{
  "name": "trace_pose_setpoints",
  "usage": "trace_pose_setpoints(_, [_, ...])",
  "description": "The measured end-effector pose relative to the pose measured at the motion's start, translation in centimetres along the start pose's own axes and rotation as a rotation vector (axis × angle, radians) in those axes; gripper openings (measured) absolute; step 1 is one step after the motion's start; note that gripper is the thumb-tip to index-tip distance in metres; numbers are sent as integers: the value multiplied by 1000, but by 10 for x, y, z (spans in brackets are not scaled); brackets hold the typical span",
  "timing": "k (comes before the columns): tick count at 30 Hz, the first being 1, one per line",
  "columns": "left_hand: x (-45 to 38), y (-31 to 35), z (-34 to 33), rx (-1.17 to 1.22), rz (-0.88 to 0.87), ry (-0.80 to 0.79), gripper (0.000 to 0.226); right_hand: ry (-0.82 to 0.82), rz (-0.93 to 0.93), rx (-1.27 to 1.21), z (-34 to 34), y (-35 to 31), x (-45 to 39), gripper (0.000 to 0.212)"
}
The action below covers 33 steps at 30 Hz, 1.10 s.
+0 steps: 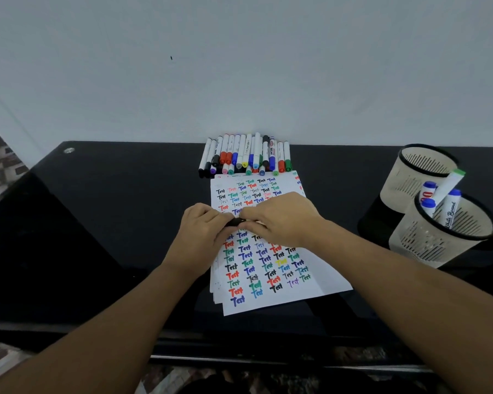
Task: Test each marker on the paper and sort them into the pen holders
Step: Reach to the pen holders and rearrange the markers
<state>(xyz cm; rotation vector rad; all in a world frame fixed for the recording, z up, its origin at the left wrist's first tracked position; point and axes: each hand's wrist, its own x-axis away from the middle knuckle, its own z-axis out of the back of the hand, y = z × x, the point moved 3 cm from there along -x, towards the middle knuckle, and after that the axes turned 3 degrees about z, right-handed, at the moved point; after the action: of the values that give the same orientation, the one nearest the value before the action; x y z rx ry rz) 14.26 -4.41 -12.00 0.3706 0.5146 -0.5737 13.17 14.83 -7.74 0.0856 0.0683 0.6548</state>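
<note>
Black marker (235, 222), above the paper (271, 280) at the table's (97, 223) centre, pinched by left hand (204, 231) and right hand (279, 220); bare tabletop to the left. Paper reads "Test"; nearer holder (439, 243) marker reads "White Board".

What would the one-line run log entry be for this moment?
left hand + right hand: both grip black marker over paper | near holder: has markers | far holder
</note>
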Motion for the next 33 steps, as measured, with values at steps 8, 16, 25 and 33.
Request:
trace_pose_setpoints(8, [-6,-8,-7,15,167,-112,35,197,-310,-611,4,32,27,55])
trace_pose_setpoints(16, [-8,-8,-17,8,207,-508,61,474,-599,-1307,-14,46,38,41])
trace_pose_setpoints(25, [-12,-10,-17,-75,205,-616,65,603,-657,-1163,-26,48,41,35])
trace_pose_setpoints(33, [-13,-10,-17,-57,235,-631,70,627,-746,-1115,-37,54,46,16])
